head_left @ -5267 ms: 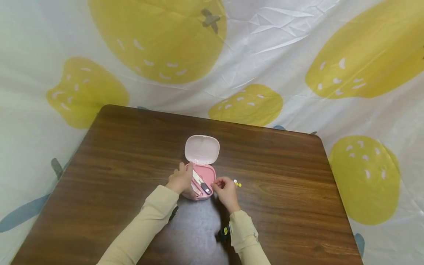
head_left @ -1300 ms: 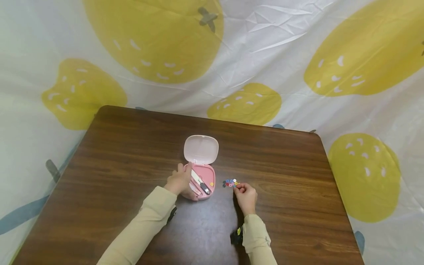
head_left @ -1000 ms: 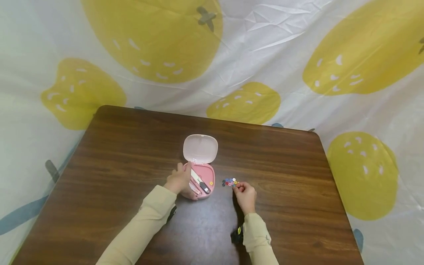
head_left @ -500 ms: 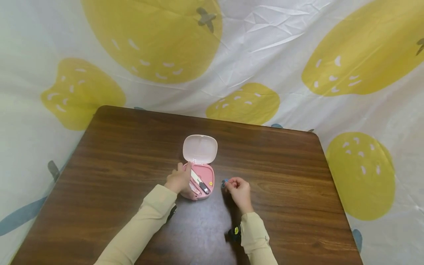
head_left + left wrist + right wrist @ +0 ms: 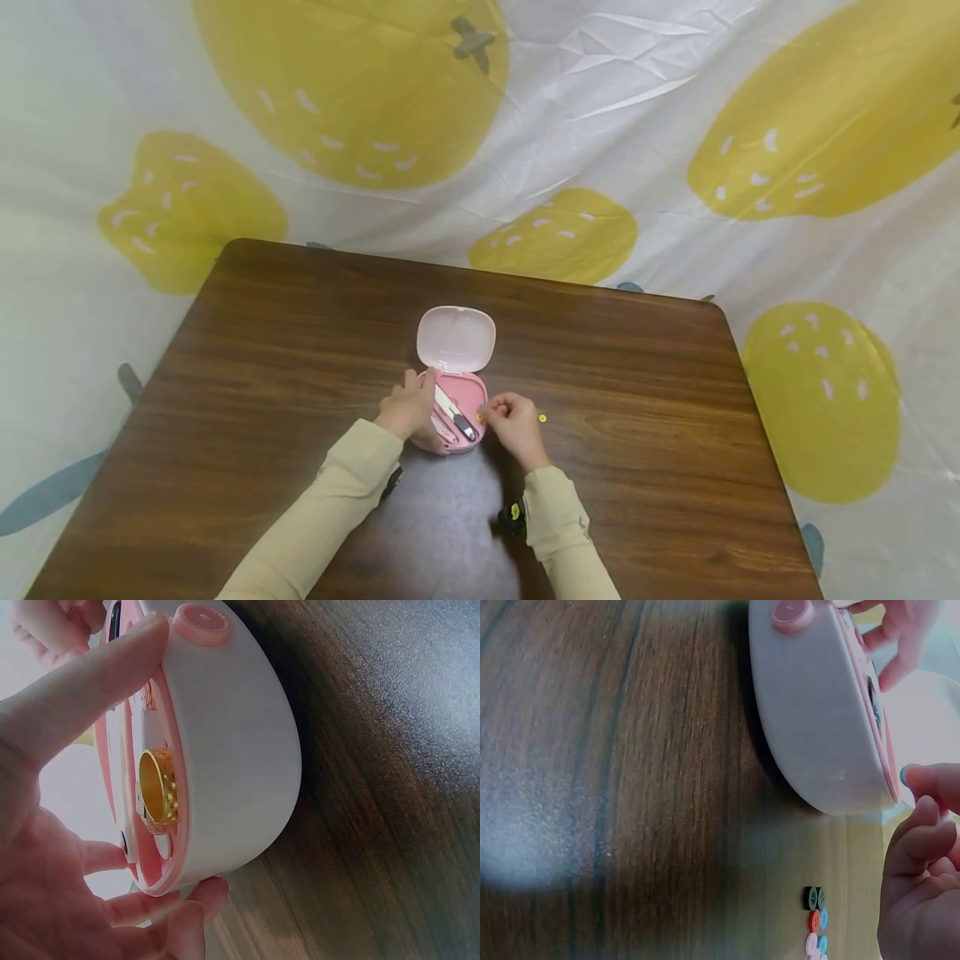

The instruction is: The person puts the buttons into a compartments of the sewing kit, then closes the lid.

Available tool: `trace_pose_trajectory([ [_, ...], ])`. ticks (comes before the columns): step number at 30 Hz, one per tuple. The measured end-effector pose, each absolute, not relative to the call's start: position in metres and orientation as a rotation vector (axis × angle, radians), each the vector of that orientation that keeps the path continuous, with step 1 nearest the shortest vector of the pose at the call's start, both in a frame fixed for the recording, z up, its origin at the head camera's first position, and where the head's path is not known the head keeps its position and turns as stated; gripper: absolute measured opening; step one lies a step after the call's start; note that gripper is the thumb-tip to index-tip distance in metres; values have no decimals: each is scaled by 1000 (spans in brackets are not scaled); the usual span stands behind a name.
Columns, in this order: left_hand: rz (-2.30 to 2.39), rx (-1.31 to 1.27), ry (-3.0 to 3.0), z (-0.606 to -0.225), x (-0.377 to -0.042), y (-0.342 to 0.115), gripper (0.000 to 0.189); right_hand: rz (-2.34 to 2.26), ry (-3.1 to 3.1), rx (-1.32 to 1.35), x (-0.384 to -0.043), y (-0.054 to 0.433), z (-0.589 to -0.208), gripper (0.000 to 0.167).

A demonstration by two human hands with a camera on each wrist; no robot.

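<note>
A pink-and-white sewing box (image 5: 240,742) stands on the table with its pale lid (image 5: 456,339) tipped back. My left hand (image 5: 407,408) grips its left side, thumb on the near rim beside the round pink catch (image 5: 202,625), fingers bent at the other end. Inside lie a gold thimble (image 5: 157,787), a white tool with a dark end (image 5: 455,412) and a yellow button (image 5: 480,417). My right hand (image 5: 517,429) is at the box's right rim, pinching a small blue button (image 5: 903,776) between thumb and fingertip. The fingers cover most of that button.
Several small buttons lie on the table right of the box, among them a black button (image 5: 810,898), a red button (image 5: 814,921) and a pink button (image 5: 811,944). Another yellow button (image 5: 542,417) shows beyond my right hand. A fruit-print cloth (image 5: 585,100) hangs behind the table.
Over the last half second my right hand has moved left from the loose buttons to the box's rim. A yellow button came into the box earlier. My left hand keeps its place.
</note>
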State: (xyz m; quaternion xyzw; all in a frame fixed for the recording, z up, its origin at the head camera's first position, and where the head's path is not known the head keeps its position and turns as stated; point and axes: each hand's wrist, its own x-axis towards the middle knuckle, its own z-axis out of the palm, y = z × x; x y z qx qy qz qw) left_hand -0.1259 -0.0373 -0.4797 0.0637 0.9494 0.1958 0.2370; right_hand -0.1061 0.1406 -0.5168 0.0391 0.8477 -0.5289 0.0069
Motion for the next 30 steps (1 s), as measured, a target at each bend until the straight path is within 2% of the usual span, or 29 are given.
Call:
trace_pose_trajectory([
  [5,537,173,2596,-480,-125,-37,128,-1595,2697,75,-106,139,-518,8],
  [12,543,163,2589,-478,-125,-36,128,-1665,2742,-147,-107,139,-523,10],
  [20,538,168,2588,-478,-126,-36,128,-1464,2799,25,-109,131,-517,3],
  [30,541,161,2592,-479,-126,-37,129,-1489,2808,26,-109,132,-516,4],
])
